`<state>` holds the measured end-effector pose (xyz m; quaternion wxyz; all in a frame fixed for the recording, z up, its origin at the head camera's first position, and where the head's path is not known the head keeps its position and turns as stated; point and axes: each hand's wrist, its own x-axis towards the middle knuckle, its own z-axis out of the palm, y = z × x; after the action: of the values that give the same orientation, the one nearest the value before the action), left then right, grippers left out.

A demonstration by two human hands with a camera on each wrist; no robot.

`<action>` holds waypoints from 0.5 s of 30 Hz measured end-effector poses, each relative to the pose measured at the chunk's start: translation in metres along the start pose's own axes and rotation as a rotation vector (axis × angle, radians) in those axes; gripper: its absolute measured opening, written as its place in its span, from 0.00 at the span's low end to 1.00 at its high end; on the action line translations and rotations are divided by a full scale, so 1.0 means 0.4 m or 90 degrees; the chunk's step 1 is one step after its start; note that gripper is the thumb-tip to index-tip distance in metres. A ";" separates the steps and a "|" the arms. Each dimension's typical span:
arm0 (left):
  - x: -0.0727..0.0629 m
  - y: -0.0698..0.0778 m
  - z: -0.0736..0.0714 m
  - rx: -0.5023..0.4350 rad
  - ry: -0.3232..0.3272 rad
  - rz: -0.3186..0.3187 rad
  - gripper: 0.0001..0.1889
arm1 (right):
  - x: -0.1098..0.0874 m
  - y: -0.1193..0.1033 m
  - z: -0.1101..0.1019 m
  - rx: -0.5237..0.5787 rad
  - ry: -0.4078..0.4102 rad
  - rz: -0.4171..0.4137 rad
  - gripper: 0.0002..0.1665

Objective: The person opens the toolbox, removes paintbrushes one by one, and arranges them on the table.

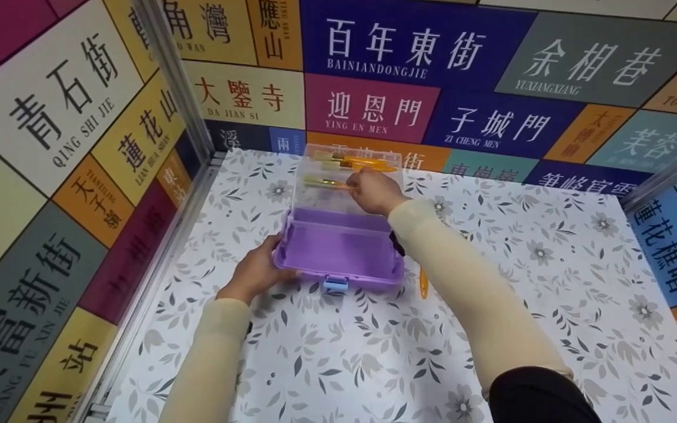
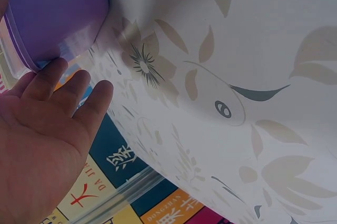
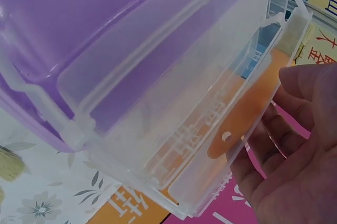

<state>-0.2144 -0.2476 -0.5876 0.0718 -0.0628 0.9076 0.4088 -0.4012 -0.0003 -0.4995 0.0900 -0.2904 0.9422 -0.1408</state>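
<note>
A purple storage box [image 1: 338, 247] with a light-blue latch [image 1: 335, 284] stands on the table, its clear lid [image 1: 309, 202] raised at the back. My left hand [image 1: 259, 267] holds the box's left side, thumb at the front corner; in the left wrist view its other fingers extend past the purple wall [image 2: 58, 13]. At the raised lid, my right hand [image 1: 376, 191] pinches a paintbrush [image 1: 321, 183], bristles pointing left. Its orange handle [image 3: 247, 105] shows through the clear plastic in the right wrist view. More orange-handled paintbrushes [image 1: 368, 163] lie just above, in the lid.
Right of the box lies another orange-handled brush [image 1: 424, 283], partly hidden by my right arm; bristles [image 3: 10, 165] show on the table in the right wrist view. A floral-patterned cover [image 1: 338, 364] spreads over the table. Printed panels [image 1: 368, 106] wall in the back and sides.
</note>
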 end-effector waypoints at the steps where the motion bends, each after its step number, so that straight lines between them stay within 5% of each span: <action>1: 0.001 0.001 0.000 -0.001 0.000 -0.001 0.53 | 0.000 -0.001 0.001 -0.002 0.001 0.001 0.19; 15: 0.003 0.001 0.000 -0.003 0.000 0.012 0.53 | 0.008 -0.010 0.016 -0.089 0.075 0.013 0.16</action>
<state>-0.2156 -0.2474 -0.5873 0.0676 -0.0548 0.9072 0.4116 -0.4001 -0.0068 -0.5046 0.0153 -0.2773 0.9564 -0.0908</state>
